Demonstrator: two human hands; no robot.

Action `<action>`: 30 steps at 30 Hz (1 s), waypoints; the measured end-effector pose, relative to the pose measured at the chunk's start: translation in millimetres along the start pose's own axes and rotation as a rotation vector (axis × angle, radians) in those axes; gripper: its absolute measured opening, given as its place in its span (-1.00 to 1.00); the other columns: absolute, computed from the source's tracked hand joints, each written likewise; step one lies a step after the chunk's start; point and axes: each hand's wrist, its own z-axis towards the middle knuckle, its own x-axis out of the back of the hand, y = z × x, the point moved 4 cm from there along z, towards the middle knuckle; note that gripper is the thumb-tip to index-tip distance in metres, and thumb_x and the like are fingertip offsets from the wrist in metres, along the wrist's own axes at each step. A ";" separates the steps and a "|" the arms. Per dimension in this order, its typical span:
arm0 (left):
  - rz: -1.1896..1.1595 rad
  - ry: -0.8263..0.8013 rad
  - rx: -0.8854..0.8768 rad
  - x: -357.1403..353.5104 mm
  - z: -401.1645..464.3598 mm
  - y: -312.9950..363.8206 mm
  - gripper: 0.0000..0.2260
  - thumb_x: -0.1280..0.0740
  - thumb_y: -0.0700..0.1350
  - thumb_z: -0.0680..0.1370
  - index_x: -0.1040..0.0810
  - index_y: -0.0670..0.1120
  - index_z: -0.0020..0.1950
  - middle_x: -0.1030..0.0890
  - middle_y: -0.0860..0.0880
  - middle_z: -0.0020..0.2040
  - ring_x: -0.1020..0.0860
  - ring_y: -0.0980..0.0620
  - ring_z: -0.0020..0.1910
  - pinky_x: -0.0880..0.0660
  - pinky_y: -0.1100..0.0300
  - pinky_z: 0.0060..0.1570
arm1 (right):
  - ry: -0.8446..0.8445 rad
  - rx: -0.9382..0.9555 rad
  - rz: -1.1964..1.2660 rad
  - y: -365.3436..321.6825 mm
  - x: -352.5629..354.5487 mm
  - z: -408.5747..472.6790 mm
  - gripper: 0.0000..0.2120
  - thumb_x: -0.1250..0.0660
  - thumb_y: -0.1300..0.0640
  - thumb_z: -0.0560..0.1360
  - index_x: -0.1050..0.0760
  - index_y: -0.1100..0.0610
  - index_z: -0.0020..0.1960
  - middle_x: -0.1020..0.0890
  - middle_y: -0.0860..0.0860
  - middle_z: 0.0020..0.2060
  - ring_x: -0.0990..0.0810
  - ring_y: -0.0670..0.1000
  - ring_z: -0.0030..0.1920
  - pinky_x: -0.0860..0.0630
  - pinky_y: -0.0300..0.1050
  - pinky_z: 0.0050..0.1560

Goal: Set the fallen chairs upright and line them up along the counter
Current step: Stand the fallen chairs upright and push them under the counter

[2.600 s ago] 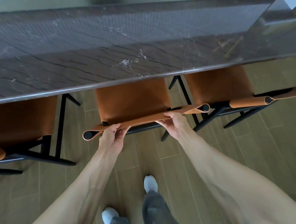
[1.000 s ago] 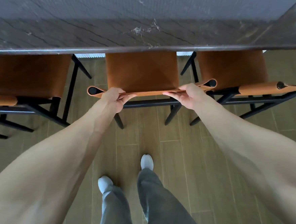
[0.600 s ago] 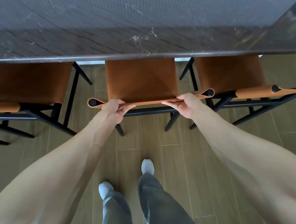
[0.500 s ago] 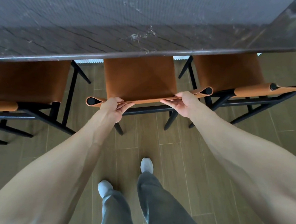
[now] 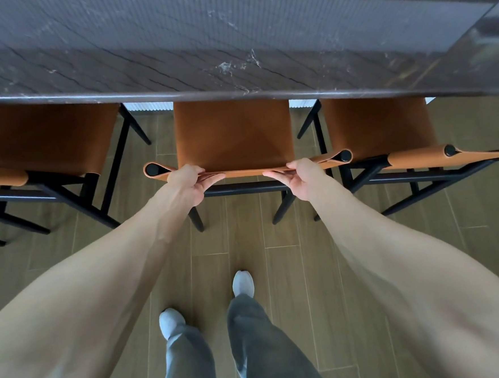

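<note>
Three chairs stand upright in a row, seats tucked partly under the near edge of the dark veined stone counter point(image 5: 174, 61).

Middle chair point(image 5: 234, 133): tan leather sling seat on a black metal frame, with a tan leather backrest band point(image 5: 244, 173) looped round black posts at each end. All of its legs that show stand on the wood-plank floor point(image 5: 240, 242).

Left hand point(image 5: 187, 185): grips the left part of the backrest band, fingers curled over the top edge, thumb stretched along its near face.

Right hand point(image 5: 303, 177): grips the right part of the same band, fingers curled over the top, thumb lying along the near face towards the centre. Both hands are on this one chair, apart from each other.

Left chair point(image 5: 47, 138): same tan seat and black frame, cut off by the frame edge, just beside the middle one.

Right chair point(image 5: 376, 124): same make, also upright, its backrest band running off to the right.

Count: three chairs, one counter, two hands. Near, two legs in grey trousers point(image 5: 253, 342) with white shoes point(image 5: 242, 282) stand on the floor.
</note>
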 end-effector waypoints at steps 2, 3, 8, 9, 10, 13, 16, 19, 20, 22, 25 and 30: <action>0.008 0.004 -0.002 0.4 -1.1 0.1 -0.62 -0.23 -0.43 0.61 -0.37 -0.23 0.42 -0.57 -0.26 0.06 -0.65 -0.34 -0.10 -0.67 -0.17 -0.21 | 0.006 0.007 0.001 0.9 0.7 0.4 -0.66 -0.19 0.47 0.61 -0.44 0.20 0.32 -0.57 0.26 0.24 -0.60 0.39 0.20 -0.62 0.39 -0.05; 0.010 0.009 -0.003 0.5 -0.9 0.1 -0.63 -0.23 -0.43 0.61 -0.38 -0.23 0.41 -0.57 -0.25 0.06 -0.65 -0.34 -0.09 -0.67 -0.18 -0.21 | 0.006 0.011 0.001 0.9 1.2 1.0 -0.65 -0.18 0.48 0.61 -0.43 0.20 0.32 -0.57 0.26 0.24 -0.60 0.39 0.20 -0.62 0.39 -0.04; 0.017 0.013 0.000 -0.1 -1.2 -0.6 -0.77 -0.24 -0.42 0.61 -0.44 -0.21 0.23 -0.57 -0.24 0.05 -0.66 -0.32 -0.15 -0.68 -0.14 -0.21 | 0.016 -0.007 -0.008 0.6 1.4 2.1 -0.67 -0.20 0.47 0.61 -0.45 0.20 0.29 -0.58 0.27 0.22 -0.62 0.41 0.17 -0.64 0.37 -0.08; 0.007 0.014 0.005 -0.5 -0.7 -0.7 -0.79 -0.24 -0.43 0.61 -0.45 -0.21 0.19 -0.57 -0.24 0.03 -0.66 -0.31 -0.16 -0.68 -0.14 -0.22 | 0.017 -0.009 -0.009 0.6 1.0 1.5 -0.68 -0.21 0.46 0.61 -0.45 0.20 0.29 -0.59 0.27 0.21 -0.62 0.42 0.17 -0.64 0.37 -0.09; 0.000 0.019 0.011 0.0 0.8 -1.5 -0.79 -0.25 -0.43 0.61 -0.45 -0.21 0.19 -0.57 -0.24 0.01 -0.66 -0.31 -0.16 -0.68 -0.14 -0.21 | 0.017 -0.007 -0.010 1.1 1.3 1.0 -0.68 -0.21 0.46 0.61 -0.45 0.20 0.29 -0.59 0.27 0.21 -0.62 0.41 0.16 -0.65 0.36 -0.09; -0.007 0.007 0.010 -0.6 4.2 -1.6 -0.78 -0.24 -0.43 0.61 -0.44 -0.22 0.21 -0.56 -0.23 0.00 -0.66 -0.30 -0.14 -0.67 -0.16 -0.17 | 0.002 0.000 -0.003 1.6 1.5 1.6 -0.69 -0.20 0.45 0.61 -0.44 0.20 0.29 -0.59 0.27 0.21 -0.64 0.40 0.12 -0.65 0.35 -0.06; -0.003 -0.005 0.013 -1.3 7.3 -2.2 -0.79 -0.22 -0.44 0.61 -0.43 -0.24 0.21 -0.55 -0.25 -0.02 -0.66 -0.31 -0.15 -0.68 -0.13 -0.16 | -0.007 0.013 0.012 2.7 0.0 3.7 -0.68 -0.18 0.46 0.62 -0.44 0.20 0.30 -0.59 0.26 0.22 -0.66 0.36 0.00 -0.65 0.34 -0.01; 0.012 -0.011 0.016 -1.0 8.9 0.0 -0.76 -0.21 -0.43 0.62 -0.42 -0.27 0.27 -0.55 -0.27 -0.03 -0.65 -0.32 -0.18 -0.67 -0.16 -0.10 | -0.006 0.023 0.013 2.8 0.4 5.1 -0.66 -0.17 0.45 0.62 -0.42 0.20 0.33 -0.59 0.25 0.23 -0.66 0.35 0.05 -0.65 0.33 0.01; 0.015 -0.012 0.027 -0.9 9.0 1.2 -0.76 -0.21 -0.43 0.62 -0.42 -0.28 0.27 -0.56 -0.27 -0.03 -0.66 -0.32 -0.17 -0.67 -0.16 -0.11 | -0.012 0.023 0.018 2.8 0.6 5.2 -0.66 -0.17 0.46 0.62 -0.42 0.20 0.33 -0.59 0.25 0.23 -0.66 0.36 0.08 -0.66 0.32 0.01; 0.016 -0.004 0.041 -0.2 10.3 1.7 -0.76 -0.21 -0.43 0.62 -0.43 -0.28 0.28 -0.56 -0.28 -0.02 -0.66 -0.33 -0.15 -0.67 -0.17 -0.14 | -0.028 0.025 0.024 3.2 0.1 4.9 -0.65 -0.16 0.46 0.63 -0.42 0.20 0.34 -0.58 0.26 0.24 -0.65 0.37 0.13 -0.65 0.32 0.02; 0.040 -0.002 0.032 -0.3 7.7 1.3 -0.73 -0.21 -0.43 0.62 -0.42 -0.28 0.31 -0.56 -0.28 0.00 -0.66 -0.33 -0.12 -0.67 -0.16 -0.16 | -0.031 0.028 0.014 4.0 -0.1 3.8 -0.64 -0.15 0.46 0.63 -0.41 0.20 0.35 -0.58 0.26 0.25 -0.63 0.37 0.16 -0.64 0.32 0.04; 0.047 0.011 0.045 1.1 6.8 1.5 -0.72 -0.23 -0.42 0.62 -0.44 -0.28 0.32 -0.59 -0.28 0.02 -0.68 -0.33 -0.11 -0.68 -0.13 -0.19 | -0.019 0.015 0.029 5.5 2.0 4.5 -0.66 -0.16 0.46 0.62 -0.42 0.23 0.35 -0.61 0.26 0.23 -0.66 0.34 0.10 -0.65 0.31 0.04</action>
